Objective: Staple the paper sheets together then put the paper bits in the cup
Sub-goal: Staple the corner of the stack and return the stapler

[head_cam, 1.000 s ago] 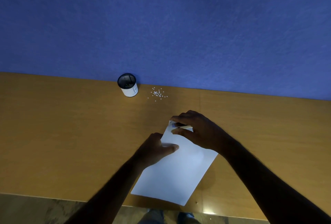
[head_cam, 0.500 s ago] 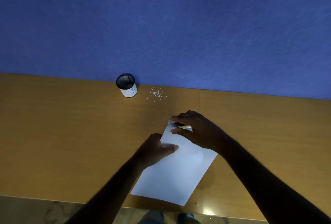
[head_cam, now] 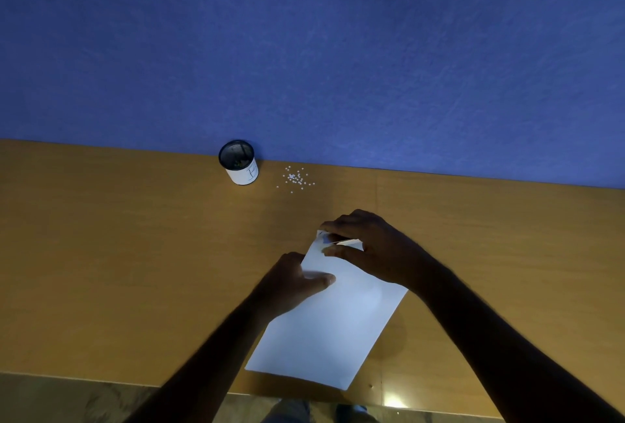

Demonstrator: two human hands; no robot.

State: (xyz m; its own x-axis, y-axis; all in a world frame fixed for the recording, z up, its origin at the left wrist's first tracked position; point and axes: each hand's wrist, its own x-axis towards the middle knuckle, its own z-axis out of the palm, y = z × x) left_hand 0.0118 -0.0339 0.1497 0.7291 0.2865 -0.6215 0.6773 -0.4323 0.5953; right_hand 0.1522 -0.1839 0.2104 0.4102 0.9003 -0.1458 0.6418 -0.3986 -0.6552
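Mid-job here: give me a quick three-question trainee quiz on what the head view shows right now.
1. True or false: the paper bits are already inside the cup.
2. Which hand grips the small object at the far corner of the paper sheets? A) left hand B) right hand
3. Fill in: the paper bits lie on the table to the ____ of the cup.

Key: 1. False, they lie scattered on the table. 2. B; the left hand presses the sheets flat. 3. right.
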